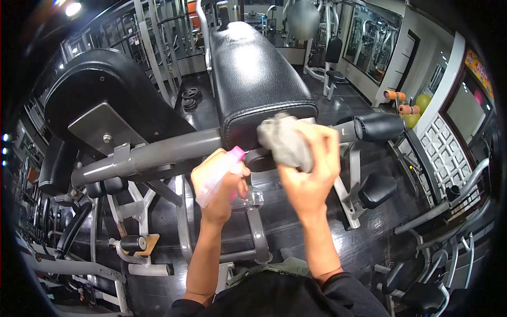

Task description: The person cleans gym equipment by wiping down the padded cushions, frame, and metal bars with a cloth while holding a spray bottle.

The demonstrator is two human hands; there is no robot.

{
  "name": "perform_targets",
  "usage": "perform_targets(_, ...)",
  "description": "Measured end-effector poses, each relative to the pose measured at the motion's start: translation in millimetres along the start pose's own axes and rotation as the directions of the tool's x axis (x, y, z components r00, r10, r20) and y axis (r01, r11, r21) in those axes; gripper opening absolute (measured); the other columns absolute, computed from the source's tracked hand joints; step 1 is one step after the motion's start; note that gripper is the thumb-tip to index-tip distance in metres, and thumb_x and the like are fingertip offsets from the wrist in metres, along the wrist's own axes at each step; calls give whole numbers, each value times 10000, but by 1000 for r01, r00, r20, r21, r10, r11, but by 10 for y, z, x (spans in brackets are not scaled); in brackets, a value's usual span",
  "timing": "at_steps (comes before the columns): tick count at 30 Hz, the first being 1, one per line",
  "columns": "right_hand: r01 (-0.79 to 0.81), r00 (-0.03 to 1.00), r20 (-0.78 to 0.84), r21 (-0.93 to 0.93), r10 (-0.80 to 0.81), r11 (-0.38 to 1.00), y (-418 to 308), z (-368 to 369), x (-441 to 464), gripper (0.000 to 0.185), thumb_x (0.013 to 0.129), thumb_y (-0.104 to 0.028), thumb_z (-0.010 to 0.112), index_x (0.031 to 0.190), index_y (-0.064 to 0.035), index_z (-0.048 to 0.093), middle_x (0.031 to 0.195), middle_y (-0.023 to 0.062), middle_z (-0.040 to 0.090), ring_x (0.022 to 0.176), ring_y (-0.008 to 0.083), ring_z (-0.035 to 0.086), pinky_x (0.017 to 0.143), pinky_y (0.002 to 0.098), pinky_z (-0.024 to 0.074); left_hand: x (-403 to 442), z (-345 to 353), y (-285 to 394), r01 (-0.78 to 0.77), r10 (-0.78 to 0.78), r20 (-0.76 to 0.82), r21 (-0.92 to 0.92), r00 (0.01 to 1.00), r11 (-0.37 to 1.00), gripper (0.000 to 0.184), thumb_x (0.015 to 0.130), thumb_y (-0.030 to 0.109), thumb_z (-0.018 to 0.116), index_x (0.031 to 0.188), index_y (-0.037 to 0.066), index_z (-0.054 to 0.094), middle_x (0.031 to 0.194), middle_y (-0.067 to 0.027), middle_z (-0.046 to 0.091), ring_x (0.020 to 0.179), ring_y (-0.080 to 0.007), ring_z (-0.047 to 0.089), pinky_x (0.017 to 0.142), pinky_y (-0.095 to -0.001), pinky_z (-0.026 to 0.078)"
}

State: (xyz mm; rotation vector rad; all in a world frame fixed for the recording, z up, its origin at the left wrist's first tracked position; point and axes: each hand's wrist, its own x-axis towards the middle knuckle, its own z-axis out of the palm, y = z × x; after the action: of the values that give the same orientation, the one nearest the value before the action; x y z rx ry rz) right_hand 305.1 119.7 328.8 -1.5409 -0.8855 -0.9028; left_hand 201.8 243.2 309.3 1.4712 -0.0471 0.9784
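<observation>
My left hand (pixel 214 182) is wrapped round a spray bottle (pixel 238 153) with a pink nozzle. The bottle's pale body is partly hidden by my fingers and blurred. My right hand (pixel 311 174) grips a crumpled grey cloth (pixel 284 140) at the near end of a black padded bench (pixel 259 68). The cloth appears to touch the pad's end face, just under its stitched edge. A grey metal tube (pixel 177 150) runs crosswise below the pad, close to my left hand.
A tilted black backrest (pixel 100 90) stands at left. To the right is a black roller pad (pixel 379 127) on the tube's end. Weight plates (pixel 190 98) lie on the dark floor. Other gym machines, orange rollers (pixel 395 95) and mirrors surround the bench.
</observation>
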Motion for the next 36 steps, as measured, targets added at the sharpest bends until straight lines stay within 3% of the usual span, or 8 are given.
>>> perform_targets(2,75,987,147,-8,-73,997,-142,97,-69,604,536,-32,771,1106,-217,698,1002,65,608,866,268,649,699,368,553,1,-73,-35,13,-17,-20,-198,1000,980,274,868,189,596,786,-72,602,648,-95,566,457,-143,566,488,-250,441)
perform_targets(5,148,978,154,-53,-139,988,-74,97,-98,604,539,-37,770,1097,-258,701,1002,41,613,828,245,660,666,351,561,8,-208,-21,12,-10,14,-185,1000,983,332,878,243,582,809,-82,591,675,-122,574,448,-166,567,510,-270,462)
perform_targets(14,80,986,-138,-66,-89,995,-35,217,63,535,549,-38,788,1067,-144,702,961,79,613,867,277,633,717,385,536,-17,-366,-3,0,2,17,-115,1000,993,356,872,273,588,785,-72,593,690,-144,584,440,-189,572,522,-290,476)
perform_targets(18,179,973,152,-43,-171,983,-378,386,20,556,540,-118,800,1083,-200,710,992,58,595,800,221,640,631,330,538,-40,-427,-33,9,-15,-24,-223,1000,975,360,877,283,591,794,-67,592,693,-147,587,439,-191,572,511,-293,471)
perform_targets(21,171,979,133,-105,-157,980,-227,220,62,560,532,-132,810,1080,-198,711,987,60,593,826,234,642,663,352,543,-38,-459,-13,3,-6,-15,-215,1000,977,362,876,288,595,791,-64,592,693,-148,590,438,-190,571,507,-291,470)
perform_targets(28,16,983,-180,-140,-41,990,46,27,282,431,607,-40,754,1033,-49,686,966,116,586,891,298,621,787,382,514,-48,-475,-116,25,-20,25,-238,999,971,356,867,271,605,784,-76,605,718,-145,594,447,-179,575,505,-285,477)
perform_targets(32,90,996,30,-86,-88,992,-324,296,63,518,555,-110,788,1063,-185,719,953,66,570,811,245,637,683,356,533,-63,-433,-141,43,-31,53,-255,998,966,335,867,244,595,781,-79,607,725,-145,596,459,-180,580,508,-294,486)
perform_targets(36,120,983,149,-85,-107,989,-250,219,-129,525,520,-62,747,1032,-180,736,942,84,543,810,263,602,701,357,521,-92,-466,-190,34,-11,88,-275,996,961,356,881,260,601,776,-80,608,745,-155,600,465,-189,590,504,-291,485)
